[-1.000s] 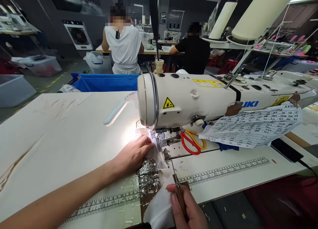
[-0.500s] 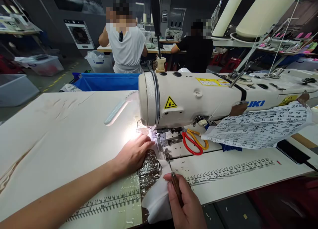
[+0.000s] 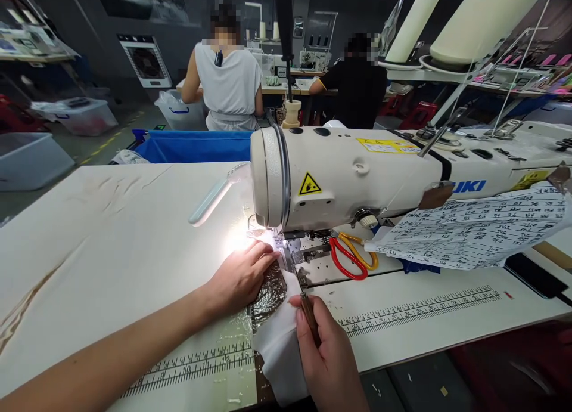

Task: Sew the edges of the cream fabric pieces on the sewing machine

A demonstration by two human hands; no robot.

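A white sewing machine (image 3: 330,179) reaches over the worktable from the right, its lamp lighting the needle area. My left hand (image 3: 243,275) lies palm down just in front of the needle, fingers together and pressing on pale fabric. My right hand (image 3: 324,346) is closed around the wooden handle of an awl (image 3: 310,316); the thin metal shaft points up toward the presser foot. White fabric (image 3: 281,346) runs from the needle area down between my hands and hangs at the table's front edge. Shiny brown tape (image 3: 269,296) covers the surface beneath it.
Red and yellow-handled scissors (image 3: 348,260) lie right of the needle. A written sheet (image 3: 478,230) hangs over the machine's arm, with a phone (image 3: 531,275) beside it. Thread cones (image 3: 413,27) stand at upper right. Two people sit beyond a blue bin (image 3: 201,146).
My right hand has moved slightly up and left with the awl, whose shaft now reaches nearer the needle. The white fabric has shifted slightly upward. My left hand stays nearly in place.
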